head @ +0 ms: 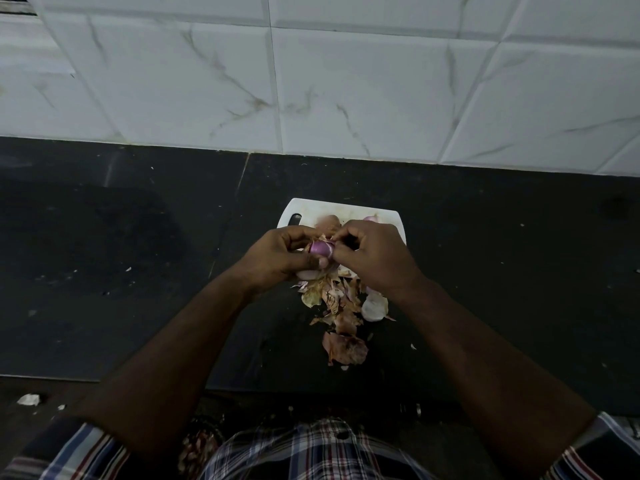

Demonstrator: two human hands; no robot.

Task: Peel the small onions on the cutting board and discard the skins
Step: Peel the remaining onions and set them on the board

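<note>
The left hand [277, 254] has its fingers curled round a small purple onion [321, 248], held above the near edge of the white cutting board [346, 207]. The right hand [375, 252] pinches at the onion's right end, apparently on a strip of skin. Loose skins [341, 306] lie piled on the dark surface [121, 254] just near of the board. Risk: the smooth bulb may slip from the grip and roll off the surface; a brittle strip may tear short, leaving fragments attached
</note>
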